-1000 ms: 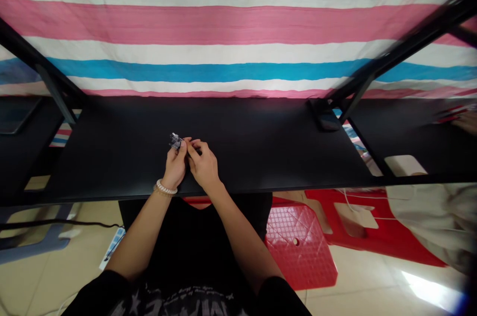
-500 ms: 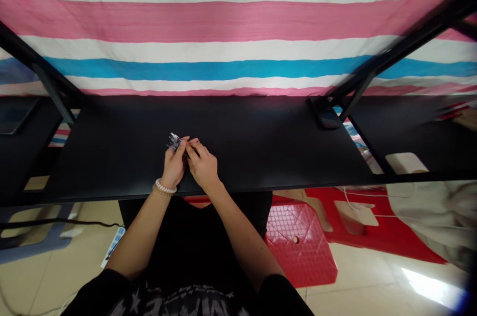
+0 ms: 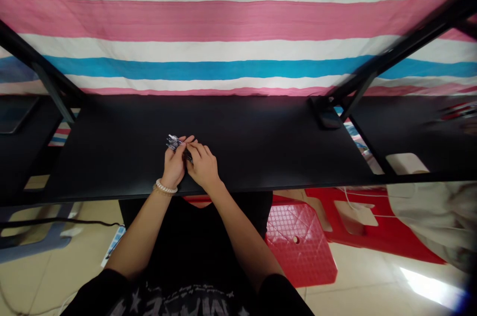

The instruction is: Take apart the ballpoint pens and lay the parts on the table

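Note:
My left hand [image 3: 174, 164] is closed around a bundle of pens [image 3: 173, 142], slim dark and clear sticks whose pale, shiny ends poke out past the thumb at the upper left. Curled against the lower part of that same bundle is my right hand [image 3: 203, 163], its fingers bent over the dark ends that show between the palms. Both hands meet just above the black table [image 3: 253, 142], near its front edge. Much of the bundle is hidden by fingers, so the number of pens cannot be told.
A black phone-like device [image 3: 328, 113] lies at the table's back right, by a slanted metal post [image 3: 395, 40]. Striped cloth [image 3: 238, 20] hangs behind. A red stool [image 3: 298, 241] stands below to the right. Blurred red items [image 3: 460, 110] show on the neighbouring table.
My right fingers have shifted slightly down along the bundle, and more of its dark lower part shows between my hands. At the far right, the blurred red items have moved a little.

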A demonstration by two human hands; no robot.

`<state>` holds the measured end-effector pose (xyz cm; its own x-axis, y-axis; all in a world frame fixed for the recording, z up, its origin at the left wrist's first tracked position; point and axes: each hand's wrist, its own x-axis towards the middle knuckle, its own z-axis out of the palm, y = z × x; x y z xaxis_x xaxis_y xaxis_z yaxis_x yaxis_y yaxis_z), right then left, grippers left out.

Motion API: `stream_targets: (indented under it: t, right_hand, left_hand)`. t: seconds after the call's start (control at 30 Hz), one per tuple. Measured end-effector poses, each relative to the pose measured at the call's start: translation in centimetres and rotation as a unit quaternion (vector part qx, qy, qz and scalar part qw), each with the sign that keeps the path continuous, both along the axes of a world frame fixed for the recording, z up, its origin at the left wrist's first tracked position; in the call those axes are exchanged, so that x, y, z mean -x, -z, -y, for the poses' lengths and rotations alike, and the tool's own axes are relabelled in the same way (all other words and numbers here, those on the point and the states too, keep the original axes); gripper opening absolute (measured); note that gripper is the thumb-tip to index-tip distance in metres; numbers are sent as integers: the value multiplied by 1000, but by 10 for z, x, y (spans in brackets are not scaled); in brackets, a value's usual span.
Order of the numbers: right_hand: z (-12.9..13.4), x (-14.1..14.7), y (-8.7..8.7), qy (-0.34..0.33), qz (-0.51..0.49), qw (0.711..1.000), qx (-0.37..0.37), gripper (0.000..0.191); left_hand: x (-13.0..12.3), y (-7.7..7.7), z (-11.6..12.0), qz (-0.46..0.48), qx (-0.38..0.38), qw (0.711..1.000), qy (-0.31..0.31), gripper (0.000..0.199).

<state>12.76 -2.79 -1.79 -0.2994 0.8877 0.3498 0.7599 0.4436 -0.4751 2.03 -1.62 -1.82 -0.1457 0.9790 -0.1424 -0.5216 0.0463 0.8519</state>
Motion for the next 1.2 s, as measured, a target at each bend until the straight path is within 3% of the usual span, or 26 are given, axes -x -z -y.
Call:
stream_targets:
  t: [0.53, 0.77, 1.2]
  right_hand:
    - [-2, 0, -2, -17, -22, 999, 20, 37]
    - [-1, 2, -1, -9, -17, 1000, 22, 35]
    - [-3, 6, 7, -14, -34, 999, -3, 39]
  left_hand:
    - [3, 1, -3, -8, 15, 1000, -19, 26]
    - [5, 3, -2, -12, 3, 1000, 10, 30]
    - [3, -5, -1, -1, 14, 1000, 3, 26]
